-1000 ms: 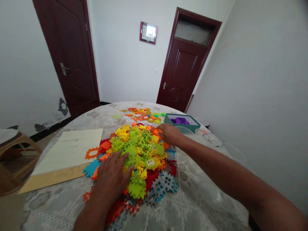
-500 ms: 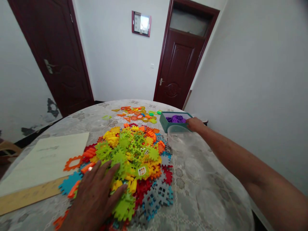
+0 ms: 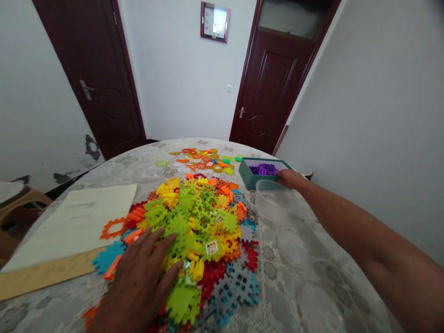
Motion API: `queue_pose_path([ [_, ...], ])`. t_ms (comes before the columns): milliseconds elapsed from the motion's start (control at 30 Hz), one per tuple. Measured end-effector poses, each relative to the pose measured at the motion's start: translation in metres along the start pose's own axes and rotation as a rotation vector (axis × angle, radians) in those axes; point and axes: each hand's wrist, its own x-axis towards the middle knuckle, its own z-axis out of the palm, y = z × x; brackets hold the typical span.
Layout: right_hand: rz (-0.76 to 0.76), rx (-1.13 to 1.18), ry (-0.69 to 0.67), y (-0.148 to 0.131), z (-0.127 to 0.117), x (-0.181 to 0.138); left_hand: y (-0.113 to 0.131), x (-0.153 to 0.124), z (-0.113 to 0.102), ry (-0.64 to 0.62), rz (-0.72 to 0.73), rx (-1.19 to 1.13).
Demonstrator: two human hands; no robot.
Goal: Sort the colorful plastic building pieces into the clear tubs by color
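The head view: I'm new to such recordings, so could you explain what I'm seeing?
No machine here: one camera on a person's head looks forward and down. Their bare left hand rests spread on a colorful pile of toothed plastic pieces. Their bare right hand is at the right end of a green box of purple pieces; what its grip holds can't be made out. Also on the cloth-covered table are a smaller scatter of pieces and pale paper.

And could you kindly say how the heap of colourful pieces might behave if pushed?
The heap of colourful pieces would probably slump, being jumbled and uncontained. Mostly thin, plastic-looking shapes suggest light, fairly stiff pieces; toothed edges may snag.
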Motion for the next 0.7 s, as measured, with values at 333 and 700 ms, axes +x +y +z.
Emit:
queue_pose_path([
  [333, 0.086, -0.027, 0.124, -0.005, -0.022, -0.002, 0.002, 0.0, 0.0, -0.017, -0.039, -0.035],
  [700, -0.07, -0.163, 0.284, -0.084, -0.159, -0.071, 0.012, 0.009, -0.014, 0.082, -0.116, -0.165],
])
